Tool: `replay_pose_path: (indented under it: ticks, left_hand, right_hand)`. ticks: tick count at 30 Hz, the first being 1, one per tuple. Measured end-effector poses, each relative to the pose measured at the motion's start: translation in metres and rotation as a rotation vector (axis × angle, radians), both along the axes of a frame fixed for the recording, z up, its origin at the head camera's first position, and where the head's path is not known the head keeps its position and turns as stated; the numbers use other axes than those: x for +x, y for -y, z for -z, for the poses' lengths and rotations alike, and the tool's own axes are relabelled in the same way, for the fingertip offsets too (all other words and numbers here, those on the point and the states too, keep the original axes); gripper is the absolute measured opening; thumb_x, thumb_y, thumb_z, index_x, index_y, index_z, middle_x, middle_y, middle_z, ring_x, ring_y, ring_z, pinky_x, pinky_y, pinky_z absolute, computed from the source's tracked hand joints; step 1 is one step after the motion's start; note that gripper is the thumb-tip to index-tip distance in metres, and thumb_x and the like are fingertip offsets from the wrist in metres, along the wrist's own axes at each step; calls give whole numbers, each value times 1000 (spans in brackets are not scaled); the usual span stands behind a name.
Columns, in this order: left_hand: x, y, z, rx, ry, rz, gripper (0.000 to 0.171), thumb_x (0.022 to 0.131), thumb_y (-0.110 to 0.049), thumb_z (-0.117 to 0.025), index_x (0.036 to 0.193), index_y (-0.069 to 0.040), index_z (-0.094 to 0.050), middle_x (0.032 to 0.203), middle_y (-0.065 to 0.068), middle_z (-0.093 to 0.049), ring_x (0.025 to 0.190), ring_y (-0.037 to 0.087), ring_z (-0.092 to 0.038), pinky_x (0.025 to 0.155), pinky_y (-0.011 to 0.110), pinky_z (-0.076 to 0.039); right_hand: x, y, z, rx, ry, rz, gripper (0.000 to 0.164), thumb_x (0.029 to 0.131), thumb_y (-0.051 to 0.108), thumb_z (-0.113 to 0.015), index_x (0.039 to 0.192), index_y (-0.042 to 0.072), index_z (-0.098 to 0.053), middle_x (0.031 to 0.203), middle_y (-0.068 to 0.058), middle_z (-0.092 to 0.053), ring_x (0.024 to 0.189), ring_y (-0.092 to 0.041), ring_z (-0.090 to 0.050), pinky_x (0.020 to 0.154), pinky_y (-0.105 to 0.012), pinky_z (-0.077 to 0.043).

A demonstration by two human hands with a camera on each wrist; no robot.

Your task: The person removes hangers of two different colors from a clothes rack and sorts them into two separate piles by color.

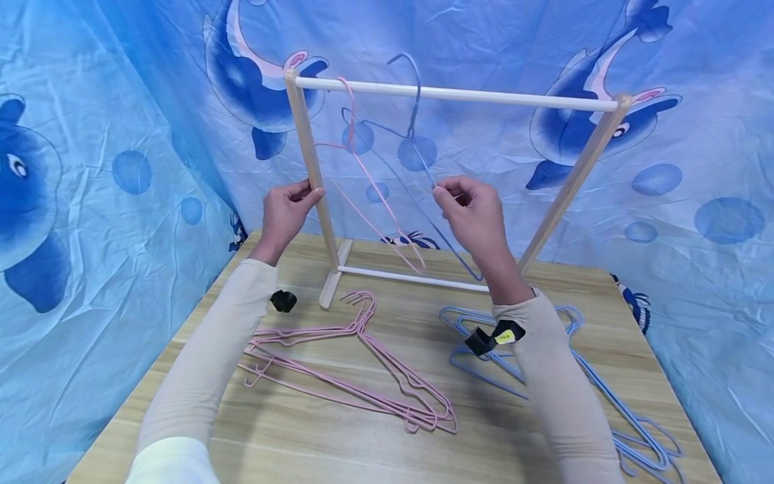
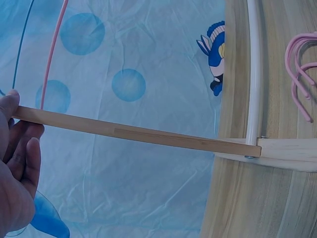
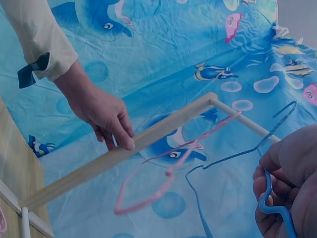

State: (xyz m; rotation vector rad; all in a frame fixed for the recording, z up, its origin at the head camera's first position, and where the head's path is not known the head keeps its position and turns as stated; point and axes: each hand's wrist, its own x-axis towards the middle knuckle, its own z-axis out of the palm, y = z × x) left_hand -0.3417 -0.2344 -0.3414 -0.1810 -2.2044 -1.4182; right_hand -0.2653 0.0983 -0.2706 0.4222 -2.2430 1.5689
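My left hand [image 1: 287, 214] grips the left wooden post [image 2: 148, 134] of a small clothes rack between thumb and fingers. With my right hand [image 1: 474, 212] I pinch one arm of a blue clothes hanger [image 1: 411, 128]. Its hook rises above the rack's white top rail [image 1: 484, 96]; whether it touches the rail I cannot tell. Left of it, a pink clothes hanger [image 1: 351, 128] hangs by its hook from the rail, near the left post. In the right wrist view, the blue hanger's bent end [image 3: 277, 209] shows beside my curled fingers.
Several pink hangers [image 1: 357, 328] lie stacked on the wooden table [image 1: 338, 450] in front of the rack. Several blue hangers [image 1: 617, 403] lie at the right, partly under my right forearm. A white lower bar [image 1: 411, 277] joins the posts. A blue dolphin-print curtain [image 1: 471, 40] surrounds the table.
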Motion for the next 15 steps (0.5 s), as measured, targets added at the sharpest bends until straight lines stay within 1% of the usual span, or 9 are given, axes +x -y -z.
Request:
replay_pose_path:
  ticks: [5,9,15]
  left_hand:
    - [0,0,-1,-3,2,-6,40,96,-38,-73,128,-13,-73,115,15,-76,101,18,-74,81,22,-57]
    - [0,-1,-2,0,2,-7,40,95,-38,-73,127,-13,-73,114,15,-76,100,16,-74,81,21,-57]
    - [0,-2,-2,2,9,-9,41,95,-39,-74,128,-13,-73,114,15,-76,99,14,-74,81,21,-57]
  right_hand:
    - [7,-16,4,21,-37,1,25,102,24,-67,112,3,-75,90,-3,-65,72,-14,-59,64,-25,-48]
    - [13,-28,9,35,-77,2,24,101,24,-67,111,3,-76,86,-3,-64,69,-13,-57,61,-24,-46]
    - [21,-43,15,34,-114,-1,24,101,20,-67,110,0,-76,81,1,-63,67,-11,-56,60,-22,-45]
